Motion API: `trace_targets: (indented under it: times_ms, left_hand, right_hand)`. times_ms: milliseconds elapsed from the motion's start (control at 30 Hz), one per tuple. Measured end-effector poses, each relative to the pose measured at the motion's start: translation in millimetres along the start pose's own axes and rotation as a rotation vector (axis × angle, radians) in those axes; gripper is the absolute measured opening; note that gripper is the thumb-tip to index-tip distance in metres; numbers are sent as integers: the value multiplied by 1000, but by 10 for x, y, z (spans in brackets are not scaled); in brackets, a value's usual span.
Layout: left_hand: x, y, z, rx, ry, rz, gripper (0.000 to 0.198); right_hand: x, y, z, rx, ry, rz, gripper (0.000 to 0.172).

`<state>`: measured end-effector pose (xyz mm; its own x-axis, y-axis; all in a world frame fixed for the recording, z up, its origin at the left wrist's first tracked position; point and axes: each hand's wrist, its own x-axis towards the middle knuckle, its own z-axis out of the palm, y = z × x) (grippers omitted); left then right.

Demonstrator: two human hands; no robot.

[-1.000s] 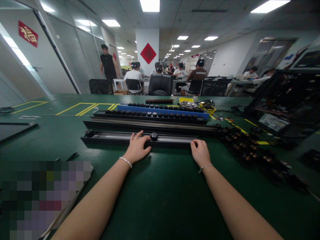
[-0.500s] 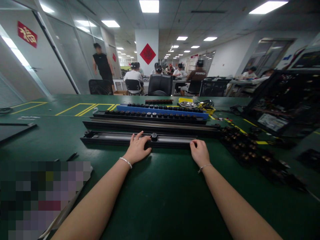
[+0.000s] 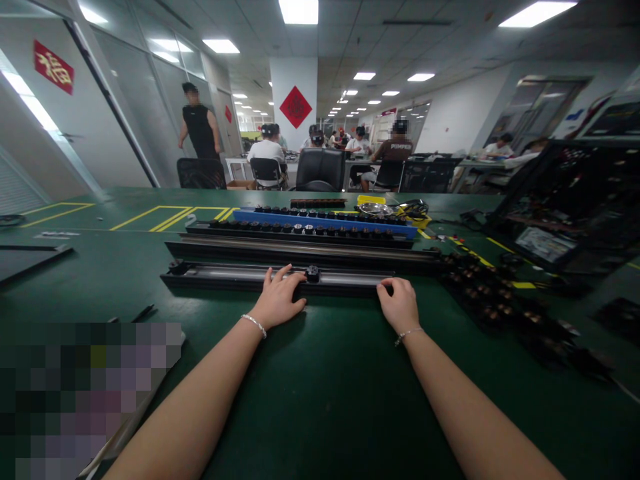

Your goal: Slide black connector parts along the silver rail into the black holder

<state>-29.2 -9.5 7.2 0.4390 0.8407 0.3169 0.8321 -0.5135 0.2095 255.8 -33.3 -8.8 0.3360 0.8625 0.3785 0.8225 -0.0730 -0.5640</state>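
Note:
A long black channel (image 3: 230, 273) with a shiny inner floor lies crosswise on the green table. In it sits a small black round-topped piece (image 3: 313, 273), right of the middle. My left hand (image 3: 279, 300) is open over the channel, fingers spread, its index fingertip against the left side of that piece. At the channel's right end, my right hand (image 3: 400, 303) has thumb and index finger closed on the edge. Another small black piece (image 3: 176, 265) sits at the left end.
Behind lie a second long black channel (image 3: 300, 251), a black strip with round pieces (image 3: 250, 227) and a blue rail (image 3: 325, 219). Many small black parts (image 3: 490, 293) are heaped at right, near a dark monitor-like panel (image 3: 555, 200). People sit farther back; one person (image 3: 200, 127) stands at left.
The small black piece has slid slightly right along the channel, with my left hand following it. My right hand has shifted a little left. The standing person has moved slightly left.

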Motion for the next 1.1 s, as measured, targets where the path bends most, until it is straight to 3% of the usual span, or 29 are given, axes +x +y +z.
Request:
trace_targets:
  times_ms: [167, 400, 500, 600, 800, 1100]
  left_hand:
    - [-2, 18, 14, 0, 9, -1, 48]
    - [21, 30, 25, -11, 13, 8, 45]
    - [27, 40, 32, -15, 11, 14, 45]
    - [27, 48, 42, -16, 21, 27, 46]
    - [33, 45, 37, -34, -11, 47, 55]
    - [45, 89, 31, -49, -19, 65, 56]
  right_hand:
    - [-36, -69, 13, -66, 63, -120, 24]
    - [-132, -361, -34, -171, 111, -299, 21]
    - [-136, -523, 21, -152, 33, -344, 24]
    - [-126, -708, 148, -102, -51, -319, 25]
    - [-109, -1015, 424, -15, -72, -213, 27]
    - [-127, -1065, 533, -80, -59, -146, 35]
